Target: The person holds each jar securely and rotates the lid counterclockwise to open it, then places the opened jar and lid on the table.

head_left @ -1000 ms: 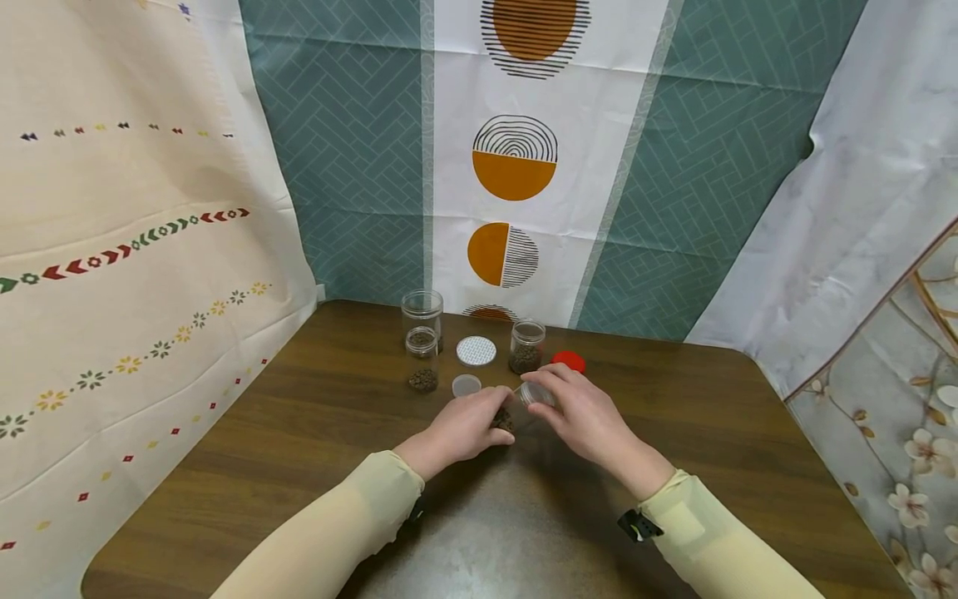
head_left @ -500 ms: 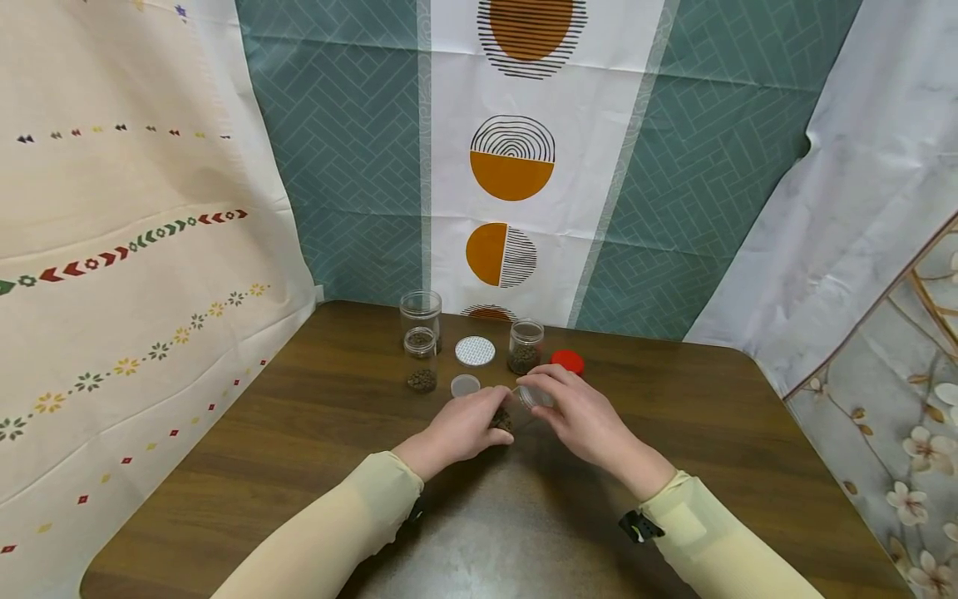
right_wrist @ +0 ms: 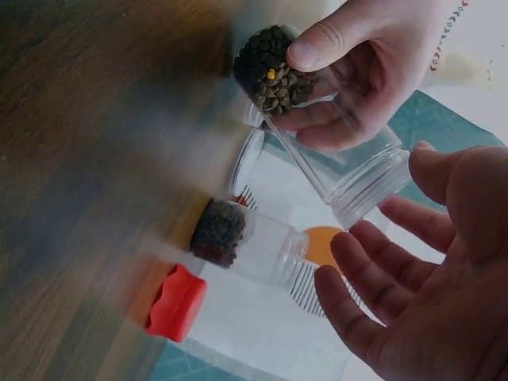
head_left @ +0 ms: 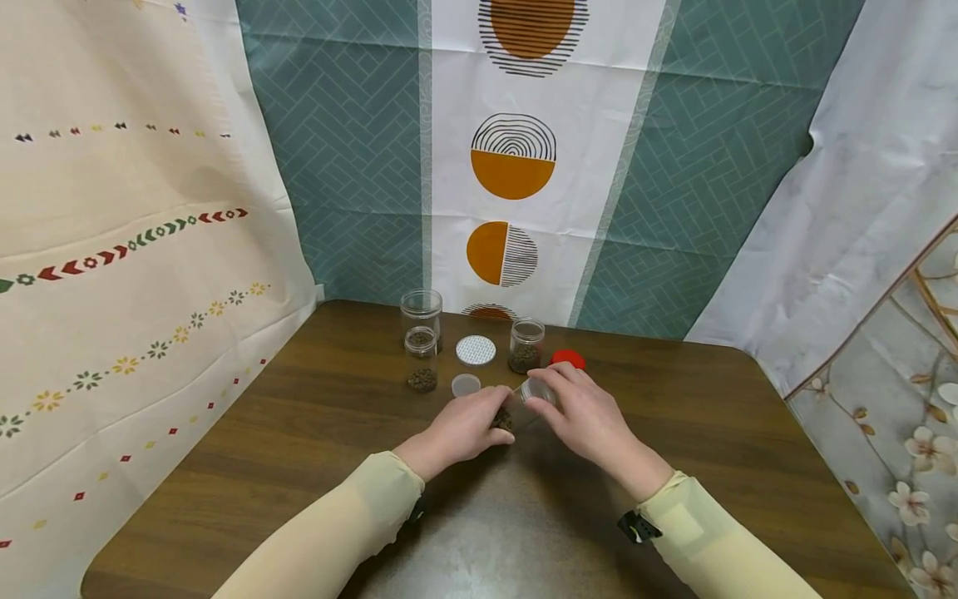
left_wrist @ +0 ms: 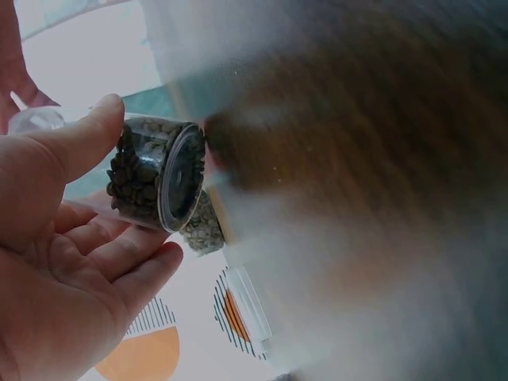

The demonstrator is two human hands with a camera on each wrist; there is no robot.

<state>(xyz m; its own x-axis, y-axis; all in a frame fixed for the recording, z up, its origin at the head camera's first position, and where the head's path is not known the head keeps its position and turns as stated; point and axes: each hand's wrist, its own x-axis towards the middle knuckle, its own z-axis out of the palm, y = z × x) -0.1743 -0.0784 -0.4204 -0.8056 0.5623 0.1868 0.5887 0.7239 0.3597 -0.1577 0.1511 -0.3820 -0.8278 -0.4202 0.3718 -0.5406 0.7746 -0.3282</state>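
Observation:
My left hand (head_left: 460, 426) grips a tilted clear jar (right_wrist: 317, 164) around its side. Small dark brown pellets (left_wrist: 136, 178) lie heaped at its base, with one orange bit (right_wrist: 271, 74) among them in the right wrist view. At the jar's mouth sits a ridged clear lid (right_wrist: 369, 190). My right hand (head_left: 587, 420) holds this lid, thumb on one side and fingers around the other. In the left wrist view, my left thumb lies over the jar and the fingers pass beneath it.
Behind the hands stand a large clear jar (head_left: 422, 306), a slim jar (head_left: 422, 362) and another jar (head_left: 527, 345), with dark pellets inside. Loose lids lie nearby: a white one (head_left: 476, 350), a small translucent one (head_left: 466, 385) and a red one (head_left: 568, 359). Fabric hangs behind the table (head_left: 299, 433).
The right hand's fingers have shifted slightly around the lid, with a small turn of the hand. The left hand and the jar have stayed in place.

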